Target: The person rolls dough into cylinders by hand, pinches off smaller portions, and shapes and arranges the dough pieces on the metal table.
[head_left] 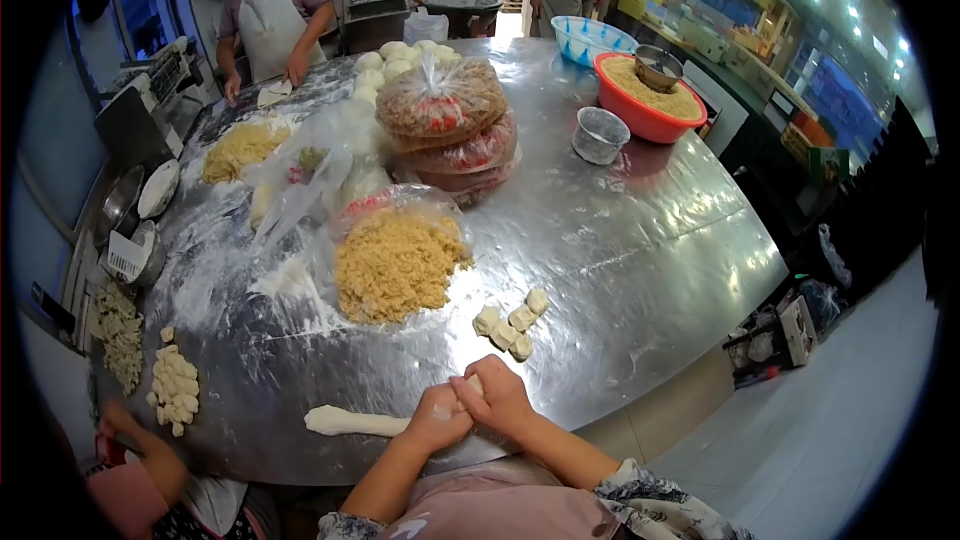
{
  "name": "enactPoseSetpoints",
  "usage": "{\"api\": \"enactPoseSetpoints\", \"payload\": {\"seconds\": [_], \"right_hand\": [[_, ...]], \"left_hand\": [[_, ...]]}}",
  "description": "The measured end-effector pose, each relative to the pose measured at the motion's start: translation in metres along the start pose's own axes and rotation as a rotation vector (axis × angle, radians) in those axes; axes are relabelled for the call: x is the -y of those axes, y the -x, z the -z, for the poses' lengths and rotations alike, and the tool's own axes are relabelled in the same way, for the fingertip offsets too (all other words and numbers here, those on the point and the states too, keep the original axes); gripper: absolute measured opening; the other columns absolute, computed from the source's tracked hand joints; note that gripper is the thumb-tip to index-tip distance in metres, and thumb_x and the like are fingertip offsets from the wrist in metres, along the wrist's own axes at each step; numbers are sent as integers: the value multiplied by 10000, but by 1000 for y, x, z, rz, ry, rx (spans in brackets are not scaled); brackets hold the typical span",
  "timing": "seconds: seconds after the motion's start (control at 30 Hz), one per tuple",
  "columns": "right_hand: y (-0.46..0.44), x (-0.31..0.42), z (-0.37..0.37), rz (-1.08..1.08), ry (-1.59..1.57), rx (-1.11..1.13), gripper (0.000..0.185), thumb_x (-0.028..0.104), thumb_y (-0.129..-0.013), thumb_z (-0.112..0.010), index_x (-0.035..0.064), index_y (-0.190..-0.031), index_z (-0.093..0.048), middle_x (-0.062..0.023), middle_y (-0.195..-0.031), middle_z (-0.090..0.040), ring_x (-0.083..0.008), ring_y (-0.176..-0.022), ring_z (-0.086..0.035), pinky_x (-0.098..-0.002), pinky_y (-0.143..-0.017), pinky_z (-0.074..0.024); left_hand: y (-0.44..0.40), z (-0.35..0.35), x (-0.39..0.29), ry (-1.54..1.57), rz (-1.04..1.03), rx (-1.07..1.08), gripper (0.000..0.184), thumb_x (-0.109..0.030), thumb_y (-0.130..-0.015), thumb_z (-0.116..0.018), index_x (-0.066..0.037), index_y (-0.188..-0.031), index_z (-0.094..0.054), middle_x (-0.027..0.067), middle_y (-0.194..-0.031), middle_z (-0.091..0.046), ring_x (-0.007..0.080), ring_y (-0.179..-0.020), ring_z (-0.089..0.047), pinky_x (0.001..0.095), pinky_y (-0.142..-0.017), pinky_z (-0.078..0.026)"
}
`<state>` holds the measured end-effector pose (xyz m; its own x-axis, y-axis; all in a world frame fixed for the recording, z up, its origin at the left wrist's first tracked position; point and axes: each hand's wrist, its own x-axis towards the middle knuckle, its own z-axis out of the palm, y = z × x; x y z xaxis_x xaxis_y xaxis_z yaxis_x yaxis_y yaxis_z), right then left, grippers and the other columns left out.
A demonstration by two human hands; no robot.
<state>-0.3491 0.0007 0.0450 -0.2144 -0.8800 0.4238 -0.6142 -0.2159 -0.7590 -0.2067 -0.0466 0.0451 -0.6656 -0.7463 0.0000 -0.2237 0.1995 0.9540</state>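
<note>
A long rope of dough (345,423) lies on the metal table near its front edge, and its right part runs into my left hand (440,420). That hand is closed round the rope. My right hand (502,398) touches it, fingers curled over the end of the dough; a pale bit shows between the two hands. Just beyond them sit several small cut dough pieces (521,318) in a cluster. Farther off, a heap of crumbly yellow filling (393,265) spills from an open plastic bag.
Stacked bags of filling (445,110) stand mid-table. A red basin (655,125) of crumbs and a clear tub (601,135) are at the back right. Dough pieces (174,389) lie at left, near another person's arm (150,450). Another person (272,20) handles dough at the back left.
</note>
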Motion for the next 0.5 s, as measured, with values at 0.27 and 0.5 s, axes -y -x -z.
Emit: {"api": "enactPoseSetpoints", "payload": {"seconds": [0.27,0.5], "right_hand": [[-33,-44,40,-106,218,-149,349,270,-783,-818,68,-1011,-648,-162,-988,-639,-354,-936,-624,-440,-781,-507],[4,2,10,-117,-152,336,275,247,-956,-633,87,-1178,-616,-179,-1034,-588,-341,-991,-591,-394,-866,-494]], "left_hand": [[-1,3,-27,-132,114,37,223,-214,-838,-780,-104,-1015,-701,102,-897,-712,253,-830,-681,358,-802,-535],[-14,1,5,-181,-62,-83,1046,-149,-771,-753,-45,-1575,-90,233,-1453,-405,379,-1285,-491,412,-1017,-461]]}}
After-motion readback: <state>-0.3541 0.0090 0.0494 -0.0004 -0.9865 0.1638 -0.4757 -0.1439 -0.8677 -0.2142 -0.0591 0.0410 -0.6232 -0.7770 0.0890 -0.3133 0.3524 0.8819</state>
